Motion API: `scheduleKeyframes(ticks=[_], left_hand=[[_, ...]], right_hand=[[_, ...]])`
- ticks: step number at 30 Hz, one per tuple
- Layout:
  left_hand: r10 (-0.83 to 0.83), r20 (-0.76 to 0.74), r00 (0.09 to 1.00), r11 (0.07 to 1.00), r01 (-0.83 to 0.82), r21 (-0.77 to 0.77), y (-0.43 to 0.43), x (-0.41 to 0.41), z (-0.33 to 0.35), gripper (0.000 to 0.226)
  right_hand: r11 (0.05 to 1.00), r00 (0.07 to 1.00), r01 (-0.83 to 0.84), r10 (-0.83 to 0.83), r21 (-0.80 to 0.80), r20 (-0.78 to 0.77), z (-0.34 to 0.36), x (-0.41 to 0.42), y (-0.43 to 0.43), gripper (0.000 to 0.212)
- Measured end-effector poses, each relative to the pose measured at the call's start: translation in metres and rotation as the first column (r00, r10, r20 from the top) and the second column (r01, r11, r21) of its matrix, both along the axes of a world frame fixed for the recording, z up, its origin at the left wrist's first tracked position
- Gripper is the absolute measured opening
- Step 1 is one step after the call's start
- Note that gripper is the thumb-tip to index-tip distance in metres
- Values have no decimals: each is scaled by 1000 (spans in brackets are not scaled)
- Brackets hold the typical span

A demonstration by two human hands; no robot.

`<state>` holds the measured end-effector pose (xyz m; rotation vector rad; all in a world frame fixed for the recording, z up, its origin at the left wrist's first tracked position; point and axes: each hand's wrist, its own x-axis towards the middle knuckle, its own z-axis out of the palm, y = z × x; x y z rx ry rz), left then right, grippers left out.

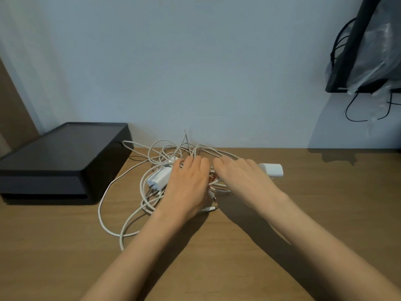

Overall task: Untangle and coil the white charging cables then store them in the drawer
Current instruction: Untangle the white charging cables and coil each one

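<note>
A tangle of white charging cables (134, 205) lies on the wooden desk (325, 203) near the wall. A white plug adapter (158, 178) sits at the pile's left and another white adapter (272, 169) at its right. My left hand (187, 185) lies on the middle of the pile, its fingers curled down into the cables. My right hand (240, 177) lies beside it on the pile's right part, fingers bent into the strands. The fingertips of both hands are hidden among the cables. A black drawer box (63, 155) stands shut at the left.
A dark screen wrapped in plastic (364, 46) hangs on the wall at the upper right, black wires dangling below it. Loose loops of cable trail toward the desk's front left. The wall runs along the desk's back edge.
</note>
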<state>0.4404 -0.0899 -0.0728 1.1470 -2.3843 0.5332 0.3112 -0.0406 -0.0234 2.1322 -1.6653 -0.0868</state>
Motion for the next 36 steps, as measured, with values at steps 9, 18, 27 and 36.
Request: scheduleKeyframes(ticks=[9,18,27,36], left_hand=[[-23,-65,998,993,31,118,1,3,13,8],[25,-119,993,992,-10,125,-6,17,15,15],[-227,-320,920,854,346,389,-3,10,15,38],[-224,-471,853,674,484,558,-2,11,15,40]], right_hand=[[997,994,-46,52,-64,98,8,-16,-1,3],[966,996,-85,89,-245,8,5,-33,-7,19],[979,988,-148,151,-138,14,3,-36,-2,14],[990,994,-106,103,-95,-37,6,-35,-2,31]])
